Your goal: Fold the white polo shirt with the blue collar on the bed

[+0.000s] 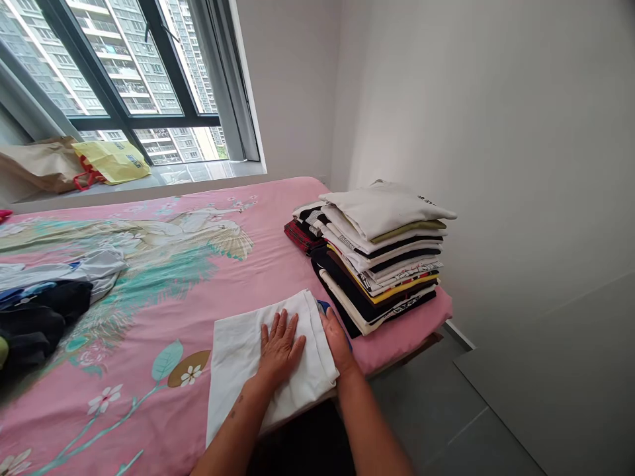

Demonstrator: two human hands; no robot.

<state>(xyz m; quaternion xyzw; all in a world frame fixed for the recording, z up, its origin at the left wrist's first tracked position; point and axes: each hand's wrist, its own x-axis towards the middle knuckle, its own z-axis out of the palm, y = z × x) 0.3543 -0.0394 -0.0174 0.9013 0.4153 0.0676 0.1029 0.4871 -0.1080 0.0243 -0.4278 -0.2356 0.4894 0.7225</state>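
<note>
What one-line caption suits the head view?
Left hand flat on a folded white cloth, right hand at its edge, on a pink bed beside a stack of folded clothes.

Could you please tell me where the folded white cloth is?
In the head view, the folded white cloth lies on the bed, below centre, under the left hand, beside the right hand, with the clothes stack beyond and to its right.

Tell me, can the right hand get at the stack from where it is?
Probably yes: the right hand is at the near right edge of the white cloth, close to the stack, and nothing tall stands between. It would likely have to leave the cloth first.
</note>
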